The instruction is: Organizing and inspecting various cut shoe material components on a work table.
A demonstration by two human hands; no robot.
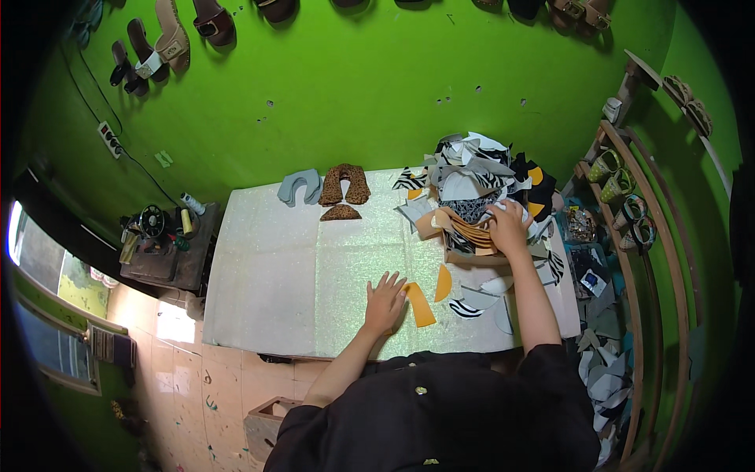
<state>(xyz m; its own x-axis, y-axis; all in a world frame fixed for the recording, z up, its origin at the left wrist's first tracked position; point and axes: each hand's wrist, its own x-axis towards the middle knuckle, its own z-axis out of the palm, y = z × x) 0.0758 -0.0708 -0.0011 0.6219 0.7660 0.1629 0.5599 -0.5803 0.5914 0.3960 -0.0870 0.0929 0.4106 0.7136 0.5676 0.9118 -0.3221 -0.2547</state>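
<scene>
My left hand (pixel 385 303) lies flat on the table with its fingers spread, its fingertips beside a yellow-orange cut piece (pixel 421 305). A second yellow piece, half-moon shaped (pixel 443 283), sits to the right of it. My right hand (pixel 510 226) reaches into a heaped box (pixel 476 258) of cut material scraps. Its fingers are bent among white and grey pieces, and what they grip is partly hidden. Next to that hand is a curved stack of tan strips (pixel 469 230). Zebra-patterned (pixel 466 308) and grey pieces (pixel 480 298) lie in front of the box.
Grey U-shaped pieces (pixel 300 187) and leopard-print pieces (pixel 344 189) rest at the back of the pale table (pixel 267 267). A sewing machine (pixel 153 224) stands left. Wooden racks (pixel 641 236) with sandals and piled scraps (pixel 605 377) are on the right. Sandals hang on the green wall.
</scene>
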